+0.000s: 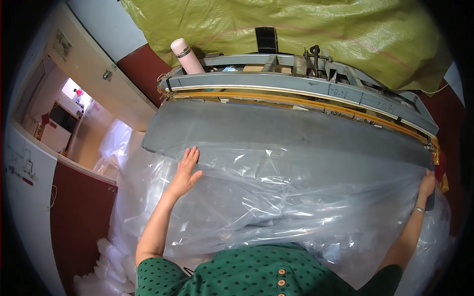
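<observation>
A wide sheet of clear plastic film drapes over the near part of a long grey worktop and hangs down toward me. My left hand rests on the film near the worktop's left end, fingers stretched out and thumb apart. Far to the right, my right hand is closed on the film's edge at the worktop's right corner; its fingertips are partly hidden. Wrinkles run across the film between both hands.
Behind the worktop stands a long metal frame with an orange strip. A pink bottle leans on its left end. A yellow-green woven sheet covers the back. More film lies by the open door.
</observation>
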### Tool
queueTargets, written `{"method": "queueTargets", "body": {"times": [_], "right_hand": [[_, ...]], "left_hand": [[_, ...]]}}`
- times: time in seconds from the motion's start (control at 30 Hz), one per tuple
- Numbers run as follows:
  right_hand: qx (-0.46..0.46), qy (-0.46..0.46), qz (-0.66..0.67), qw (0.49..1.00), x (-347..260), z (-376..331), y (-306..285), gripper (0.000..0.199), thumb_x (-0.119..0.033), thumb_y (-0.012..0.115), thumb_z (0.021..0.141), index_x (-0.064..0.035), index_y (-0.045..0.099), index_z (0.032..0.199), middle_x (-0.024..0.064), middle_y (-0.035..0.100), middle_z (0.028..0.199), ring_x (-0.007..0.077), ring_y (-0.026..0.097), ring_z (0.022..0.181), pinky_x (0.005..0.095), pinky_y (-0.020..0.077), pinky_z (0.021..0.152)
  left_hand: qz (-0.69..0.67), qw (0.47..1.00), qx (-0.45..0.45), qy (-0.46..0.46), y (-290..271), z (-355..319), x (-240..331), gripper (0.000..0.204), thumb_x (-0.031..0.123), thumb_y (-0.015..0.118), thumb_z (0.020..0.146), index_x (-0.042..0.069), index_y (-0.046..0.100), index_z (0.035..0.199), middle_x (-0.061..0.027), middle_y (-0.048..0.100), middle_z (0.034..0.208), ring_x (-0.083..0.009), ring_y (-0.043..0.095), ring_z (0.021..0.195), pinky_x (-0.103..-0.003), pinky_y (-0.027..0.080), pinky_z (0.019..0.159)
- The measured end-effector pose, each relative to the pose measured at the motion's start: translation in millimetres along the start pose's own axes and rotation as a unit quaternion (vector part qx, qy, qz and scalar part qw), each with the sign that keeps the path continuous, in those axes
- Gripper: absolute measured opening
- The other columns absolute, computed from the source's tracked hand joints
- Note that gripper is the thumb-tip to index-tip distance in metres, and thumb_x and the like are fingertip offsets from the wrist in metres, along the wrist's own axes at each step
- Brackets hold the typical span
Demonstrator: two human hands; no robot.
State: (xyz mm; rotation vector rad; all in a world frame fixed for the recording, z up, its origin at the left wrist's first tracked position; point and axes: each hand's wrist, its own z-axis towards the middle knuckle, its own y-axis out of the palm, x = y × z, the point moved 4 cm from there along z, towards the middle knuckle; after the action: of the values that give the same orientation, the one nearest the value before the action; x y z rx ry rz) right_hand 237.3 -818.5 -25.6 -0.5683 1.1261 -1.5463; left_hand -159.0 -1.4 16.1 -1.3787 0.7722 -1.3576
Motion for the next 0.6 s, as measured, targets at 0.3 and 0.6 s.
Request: {"method": "queueTargets", "body": {"times": [0.3, 0.6], "right_hand": [[-0.035, 0.014, 0.017, 0.999, 20.2, 9.7, 11.9, 0.025, -0.022, 0.044, 0.089, -0.0003, 0.053, 0.097, 0.0206, 0.058, 0.097, 0.0381, 0.054, 0.091, 0.0443, 0.0417, 0.076], [0.068, -0.018, 0.123, 0.99, 92.5, 31.3, 30.8, 0.034, -0.032, 0.046, 0.09, -0.0013, 0.057, 0.1, 0.0168, 0.06, 0.095, 0.0334, 0.056, 0.089, 0.0378, 0.0424, 0.079]], "left_hand": [[0.021, 0.992, 0.111, -0.06, 14.2, 42.4, 9.5, 0.058, 0.032, 0.06, 0.081, 0.004, 0.042, 0.128, -0.014, 0.038, 0.136, -0.0308, 0.023, 0.132, -0.052, 0.019, 0.103], [0.034, 0.986, 0.16, -0.025, 14.0, 73.6, 5.5, 0.059, 0.035, 0.066, 0.074, 0.008, 0.048, 0.123, -0.0136, 0.045, 0.13, -0.0333, 0.032, 0.126, -0.045, 0.025, 0.101]]}}
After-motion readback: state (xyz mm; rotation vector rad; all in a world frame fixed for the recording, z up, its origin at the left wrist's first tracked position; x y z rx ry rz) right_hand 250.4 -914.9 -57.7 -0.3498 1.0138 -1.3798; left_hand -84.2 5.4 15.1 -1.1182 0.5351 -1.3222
